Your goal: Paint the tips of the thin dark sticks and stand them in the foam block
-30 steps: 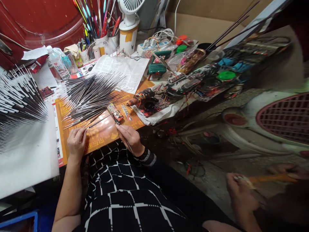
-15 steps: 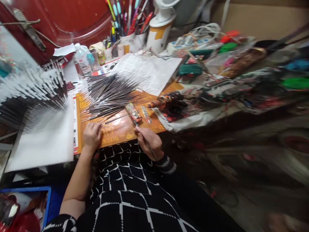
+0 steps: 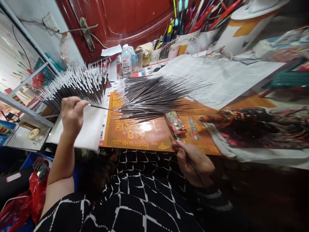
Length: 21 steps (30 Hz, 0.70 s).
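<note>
— What's in my left hand (image 3: 72,112)?
— It pinches one thin stick (image 3: 98,107) over the white board (image 3: 89,135), beside the white-tipped sticks (image 3: 77,82).
— My right hand (image 3: 194,161)?
— Clenched on a brush (image 3: 195,169), near the orange sheet (image 3: 145,135).

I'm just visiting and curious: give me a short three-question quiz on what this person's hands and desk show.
1. True or false: the left hand holds a thin stick.
2. The right hand, gripping a thin tool, is: A raised high, B at the orange sheet's near edge, C out of sight.
3. Fill in: the door at the back is ___.
Key: 1 true; 2 B; 3 red.
</note>
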Available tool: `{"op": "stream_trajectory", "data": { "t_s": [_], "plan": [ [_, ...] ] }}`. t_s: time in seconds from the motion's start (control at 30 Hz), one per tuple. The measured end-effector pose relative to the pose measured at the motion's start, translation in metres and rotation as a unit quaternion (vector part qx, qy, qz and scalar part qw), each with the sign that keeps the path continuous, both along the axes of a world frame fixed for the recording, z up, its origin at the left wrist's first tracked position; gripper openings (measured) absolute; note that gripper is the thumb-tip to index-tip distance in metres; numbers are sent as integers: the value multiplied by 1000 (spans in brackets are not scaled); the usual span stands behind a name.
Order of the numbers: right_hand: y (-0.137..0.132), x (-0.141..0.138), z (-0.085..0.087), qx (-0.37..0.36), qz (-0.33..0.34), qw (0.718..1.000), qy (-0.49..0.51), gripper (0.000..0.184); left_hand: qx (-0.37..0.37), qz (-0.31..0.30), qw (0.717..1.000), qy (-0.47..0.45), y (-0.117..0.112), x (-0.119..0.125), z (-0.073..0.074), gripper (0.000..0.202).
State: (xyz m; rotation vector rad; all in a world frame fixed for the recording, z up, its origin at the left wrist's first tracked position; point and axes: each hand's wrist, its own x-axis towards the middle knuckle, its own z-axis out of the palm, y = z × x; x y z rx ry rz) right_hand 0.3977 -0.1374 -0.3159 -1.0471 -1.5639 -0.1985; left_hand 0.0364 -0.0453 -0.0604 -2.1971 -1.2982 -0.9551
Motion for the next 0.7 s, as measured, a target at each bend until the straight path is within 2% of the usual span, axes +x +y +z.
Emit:
{"op": "stream_trajectory", "data": {
  "t_s": [0.1,0.17,0.23,0.37,0.47,0.7],
  "plan": [
    [0,0,0,4,1,1000,-7,46,-9,10,999,29,14,-20,38,13],
    [-1,0,0,7,1,1000,-7,48,-11,18,999,45,27,-25,52,12],
    [-1,0,0,6,3,1000,-7,47,-8,25,999,47,41,-26,56,9],
    [-2,0,2,-7,-2,1000,-11,42,-1,29,999,28,74,-29,49,4],
    [-3,0,4,-15,-3,1000,-16,39,-8,7,1000,25,93,-35,42,5],
    [-1,-1,4,-1,-9,1000,-29,43,-35,-21,999,-12,117,-40,19,8]
  ]
}}
